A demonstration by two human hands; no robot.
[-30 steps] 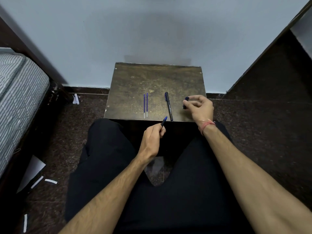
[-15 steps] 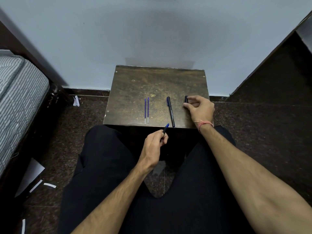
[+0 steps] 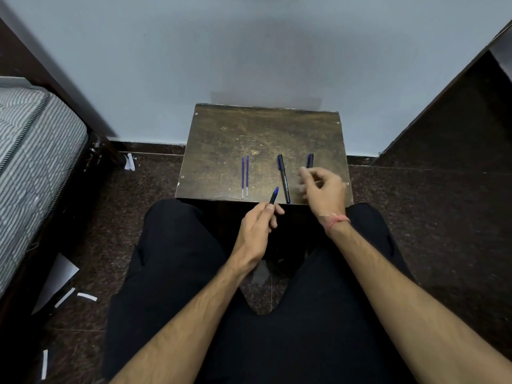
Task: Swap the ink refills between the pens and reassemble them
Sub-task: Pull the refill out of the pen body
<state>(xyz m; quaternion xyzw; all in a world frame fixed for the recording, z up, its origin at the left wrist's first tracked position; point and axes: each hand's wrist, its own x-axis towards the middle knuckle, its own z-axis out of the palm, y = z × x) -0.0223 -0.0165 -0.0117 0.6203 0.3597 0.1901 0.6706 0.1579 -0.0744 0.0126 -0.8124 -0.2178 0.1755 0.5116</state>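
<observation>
Gripping a dark pen barrel (image 3: 273, 195) with a blue tip in the left hand (image 3: 256, 228), fingers curled closed around it, blue end pointing up and away over the near edge of the worktop (image 3: 221, 145). Hovering loosely open just right of centre, the right hand (image 3: 322, 191), blurred and holding nothing that can be made out. Lying side by side, nearly touching, two thin blue refills (image 3: 245, 176) left of centre, pale ends toward the near edge. Lying lengthwise just right of them, apart from both, a whole black pen (image 3: 283, 178); further right, half hidden behind the right hand's fingers, another short dark pen piece (image 3: 310, 161), probably a cap or front section. Judging the step: picking one refill and feeding it into the held barrel. Worth keeping the barrel steady and angled toward the right hand, pinching the refill near its middle, lining it up with the opening before pushing, and taking the refill from the other pen, though telling which is which is not possible here. As for containers: none on the worktop; the only hollow thing being the held barrel, its inside not visible.
</observation>
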